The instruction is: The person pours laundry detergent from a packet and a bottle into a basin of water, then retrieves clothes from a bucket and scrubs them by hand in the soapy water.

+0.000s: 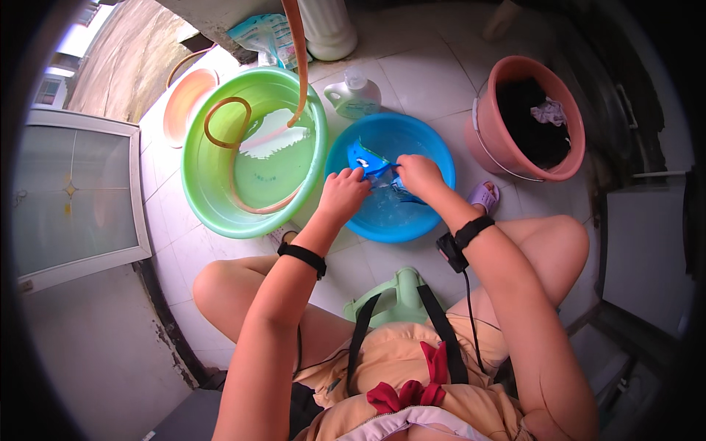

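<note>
Over a blue plastic basin (390, 231) on the tiled floor, my left hand (346, 193) and my right hand (420, 175) grip a wet blue piece of cloth (368, 160) with a white print and a green edge. The left hand has its lower left part; the right hand pinches it at the right. More of the blue cloth (405, 190) hangs into the water below my right hand. Clear water with some bubbles lies in the basin. My fingertips are partly hidden behind my hands and the cloth.
A green plastic tub (193, 182) with water and a hose (298, 60) stands left. Behind are a detergent bottle (356, 99) and a plastic bag (270, 38). A pink bucket (573, 143) of dark clothes stands right, a green stool (408, 286) beneath me.
</note>
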{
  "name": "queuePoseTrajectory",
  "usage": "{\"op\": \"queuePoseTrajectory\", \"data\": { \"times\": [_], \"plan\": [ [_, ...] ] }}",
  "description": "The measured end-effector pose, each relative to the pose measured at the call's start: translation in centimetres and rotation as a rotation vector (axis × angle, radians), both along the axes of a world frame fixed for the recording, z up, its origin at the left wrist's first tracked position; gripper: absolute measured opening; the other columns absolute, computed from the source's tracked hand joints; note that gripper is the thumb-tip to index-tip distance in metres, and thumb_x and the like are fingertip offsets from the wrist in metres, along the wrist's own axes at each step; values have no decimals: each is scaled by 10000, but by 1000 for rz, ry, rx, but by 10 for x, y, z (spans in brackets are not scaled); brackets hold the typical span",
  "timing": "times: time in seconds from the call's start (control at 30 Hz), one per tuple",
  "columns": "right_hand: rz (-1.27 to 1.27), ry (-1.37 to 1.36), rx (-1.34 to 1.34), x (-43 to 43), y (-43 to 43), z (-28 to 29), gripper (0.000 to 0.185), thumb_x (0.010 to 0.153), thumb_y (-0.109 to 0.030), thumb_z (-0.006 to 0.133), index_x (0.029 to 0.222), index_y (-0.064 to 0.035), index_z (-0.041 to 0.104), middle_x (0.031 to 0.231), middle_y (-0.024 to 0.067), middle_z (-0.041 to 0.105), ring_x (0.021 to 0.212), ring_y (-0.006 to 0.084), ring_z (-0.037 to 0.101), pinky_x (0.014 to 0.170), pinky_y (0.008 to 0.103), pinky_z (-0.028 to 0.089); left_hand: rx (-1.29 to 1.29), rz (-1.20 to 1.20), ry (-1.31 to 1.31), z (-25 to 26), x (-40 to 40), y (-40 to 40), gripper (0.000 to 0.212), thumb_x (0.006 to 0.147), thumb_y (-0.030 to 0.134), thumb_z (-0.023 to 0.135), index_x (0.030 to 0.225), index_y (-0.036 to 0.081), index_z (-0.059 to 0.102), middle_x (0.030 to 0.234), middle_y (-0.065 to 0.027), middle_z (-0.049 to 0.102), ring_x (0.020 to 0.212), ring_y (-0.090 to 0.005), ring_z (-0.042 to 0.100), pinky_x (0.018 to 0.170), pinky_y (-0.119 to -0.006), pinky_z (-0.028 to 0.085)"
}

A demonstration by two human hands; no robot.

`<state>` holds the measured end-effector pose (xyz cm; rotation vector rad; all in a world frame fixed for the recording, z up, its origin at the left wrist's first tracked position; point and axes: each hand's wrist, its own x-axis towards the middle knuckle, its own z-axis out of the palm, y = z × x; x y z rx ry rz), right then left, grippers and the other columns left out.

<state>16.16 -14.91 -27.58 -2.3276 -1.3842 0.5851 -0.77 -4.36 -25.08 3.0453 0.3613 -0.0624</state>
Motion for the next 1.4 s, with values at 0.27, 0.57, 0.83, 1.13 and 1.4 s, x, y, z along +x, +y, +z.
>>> {"op": "queuePoseTrajectory", "data": {
  "times": [0.27, 0.57, 0.83, 1.13, 1.4],
  "plan": [
    [-115, 33, -42, -12, 11, 26, 224, 836, -240, 517, 781, -31, 574, 804, 186, 613, 763, 377, 585, 660, 466, 463, -69, 144, -202, 21, 24, -31, 214, 732, 78, 551, 944, 108, 550, 904, -50, 514, 725, -235, 576, 538, -366, 493],
    [-290, 819, 63, 7, -6, 79, 252, 875, -202, 528, 823, 44, 542, 768, 133, 607, 652, 200, 625, 560, 325, 525, -465, 120, -188, 60, 27, -9, 231, 812, 61, 501, 1032, 77, 567, 929, -118, 604, 821, -322, 589, 722, -393, 485],
    [-274, 950, 66, 10, -21, 115, 240, 903, -207, 505, 878, 30, 536, 802, 74, 596, 691, 154, 613, 612, 302, 536, -555, 53, -203, 100, 32, -24, 194, 811, 38, 479, 981, 48, 571, 933, -116, 583, 858, -322, 572, 735, -389, 476],
    [-150, 661, 135, 17, -21, 96, 254, 871, -181, 542, 798, 61, 529, 706, 146, 598, 610, 193, 610, 526, 320, 502, -523, 37, -170, 99, 42, -25, 112, 808, 38, 469, 910, 18, 513, 851, -173, 579, 827, -352, 564, 732, -411, 455],
    [-187, 679, 116, 12, -19, 119, 253, 861, -191, 546, 804, 53, 515, 729, 190, 598, 626, 230, 628, 513, 332, 498, -425, -90, -137, 93, 37, -17, 113, 785, 66, 533, 874, 20, 586, 881, -138, 589, 839, -325, 562, 726, -401, 455]
  ]
}}
